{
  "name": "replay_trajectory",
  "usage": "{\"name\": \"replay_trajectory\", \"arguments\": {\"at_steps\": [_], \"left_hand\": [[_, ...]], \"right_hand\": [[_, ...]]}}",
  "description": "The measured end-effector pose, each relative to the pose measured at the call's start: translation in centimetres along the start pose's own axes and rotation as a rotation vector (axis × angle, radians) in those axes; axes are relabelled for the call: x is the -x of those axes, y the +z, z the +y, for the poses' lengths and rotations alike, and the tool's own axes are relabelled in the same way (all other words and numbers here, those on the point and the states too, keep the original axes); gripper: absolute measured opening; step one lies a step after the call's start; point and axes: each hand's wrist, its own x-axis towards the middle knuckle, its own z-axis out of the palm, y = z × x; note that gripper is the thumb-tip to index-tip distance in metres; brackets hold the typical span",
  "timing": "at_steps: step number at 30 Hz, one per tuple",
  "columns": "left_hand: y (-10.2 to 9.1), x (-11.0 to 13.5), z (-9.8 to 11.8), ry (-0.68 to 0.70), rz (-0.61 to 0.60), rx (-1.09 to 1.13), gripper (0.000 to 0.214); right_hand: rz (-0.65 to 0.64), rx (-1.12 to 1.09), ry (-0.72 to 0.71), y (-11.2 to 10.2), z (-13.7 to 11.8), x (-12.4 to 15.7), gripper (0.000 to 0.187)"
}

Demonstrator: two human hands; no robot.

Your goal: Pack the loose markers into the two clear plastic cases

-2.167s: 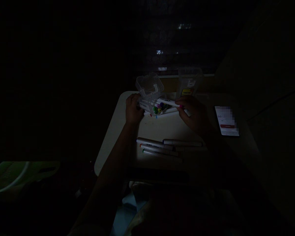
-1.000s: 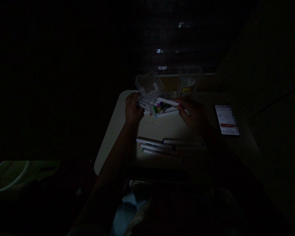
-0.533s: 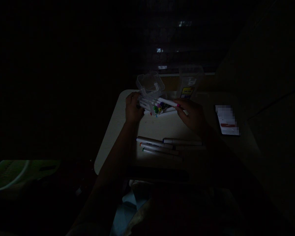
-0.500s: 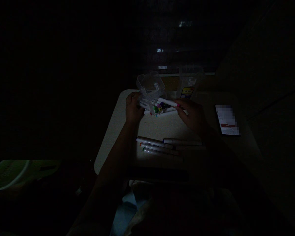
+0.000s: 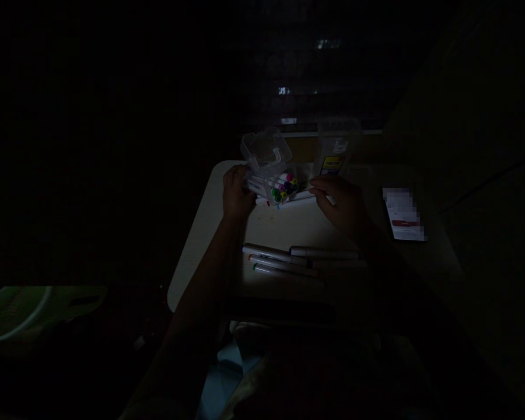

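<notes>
1. Near zone: several loose markers (image 5: 284, 265) lie sideways on the worktop (image 5: 203, 233), toward its near edge; shadow hides some ends.
2. Right edge: a lit phone (image 5: 403, 214) lies face up, well apart from the markers.
3. Left hand (image 5: 237, 193): clamped on the left side of the clear case (image 5: 265, 189), near the worktop's far left corner.
4. Right hand (image 5: 341, 201): apart from the left, thumb and finger slightly parted, no marker visibly gripped. Contact with the white markers (image 5: 301, 200) lying beside the case cannot be told.
5. Case: open, tilted lid (image 5: 266, 150) at its far side; capped markers (image 5: 287, 186) inside, coloured ends toward the right hand.
6. Step in hand, as judged: handling markers at the case mouth, one hand steadying.
7. Next move, as judged: calls for a firm left hold and right fingertips kept clear of the capped ends.
8. Far edge: a clear container (image 5: 338, 143) stands upright, yellow label visible.
</notes>
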Motion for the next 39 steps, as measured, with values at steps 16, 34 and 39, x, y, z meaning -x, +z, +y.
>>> {"name": "replay_trajectory", "arguments": {"at_steps": [16,34,39], "left_hand": [[-0.3,-0.2,0.8,-0.011,-0.010,-0.020,0.059],[-0.2,-0.2,0.5,-0.006,0.004,-0.019,0.063],[-0.2,-0.1,0.6,0.001,0.000,-0.013,0.061]], "right_hand": [[-0.889,0.075,0.200,1.0,-1.5,1.2,0.034],[-1.003,0.110,0.098,2.0,-2.9,1.9,0.028],[-1.028,0.064,0.129,1.9,-3.3,1.9,0.026]]}}
